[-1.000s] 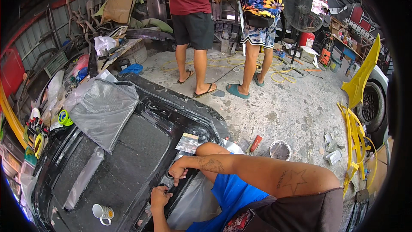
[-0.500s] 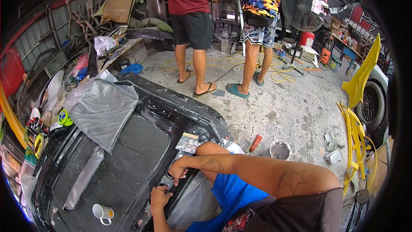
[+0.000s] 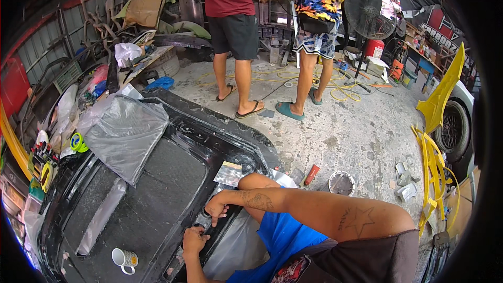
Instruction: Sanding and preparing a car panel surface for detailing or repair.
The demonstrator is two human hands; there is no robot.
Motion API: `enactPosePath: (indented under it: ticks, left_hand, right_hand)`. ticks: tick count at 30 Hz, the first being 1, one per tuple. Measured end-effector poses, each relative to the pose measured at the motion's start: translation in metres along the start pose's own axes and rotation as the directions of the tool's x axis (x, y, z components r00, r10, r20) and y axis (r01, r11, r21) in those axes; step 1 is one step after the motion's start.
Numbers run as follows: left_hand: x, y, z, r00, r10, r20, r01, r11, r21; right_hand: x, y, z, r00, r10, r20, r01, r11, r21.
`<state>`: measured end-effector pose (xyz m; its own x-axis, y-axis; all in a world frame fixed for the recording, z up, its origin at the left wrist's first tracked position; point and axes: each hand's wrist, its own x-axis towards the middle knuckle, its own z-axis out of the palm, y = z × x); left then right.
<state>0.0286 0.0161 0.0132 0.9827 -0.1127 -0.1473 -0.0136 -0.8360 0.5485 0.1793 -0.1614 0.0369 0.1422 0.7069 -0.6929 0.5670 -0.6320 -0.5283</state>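
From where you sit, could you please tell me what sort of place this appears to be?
It looks like a vehicle body workshop, probably: a large black panel lies in front, a wheel with a dark tyre shows at the right, and a yellow panel stands near it.

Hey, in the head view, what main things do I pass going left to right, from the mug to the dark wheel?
White patterned mug, left hand, right hand, red elongated object on the floor, round tub, dark wheel.
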Motion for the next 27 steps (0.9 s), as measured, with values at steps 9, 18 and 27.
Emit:
enactPosePath:
  ticks: [9, 18, 27]
  left_hand:
    - [0.0, -0.001, 0.0, 0.999, 0.041, -0.013, -0.04, 0.999, 0.008]
    - [0.002, -0.004, 0.003, 1.0, 0.022, -0.006, -0.022, 1.0, 0.018]
    - [-0.001, 0.006, -0.004, 1.0, 0.027, -0.002, -0.027, 0.999, 0.02]
  right_hand:
    - [-0.007, -0.005, -0.002, 1.0, -0.027, -0.005, 0.027, 1.0, -0.004]
    - [-0.005, -0.004, -0.002, 1.0, -0.026, -0.008, 0.026, 1.0, -0.015]
    - [-0.007, -0.003, -0.001, 0.999, -0.037, 0.009, 0.037, 0.999, -0.005]
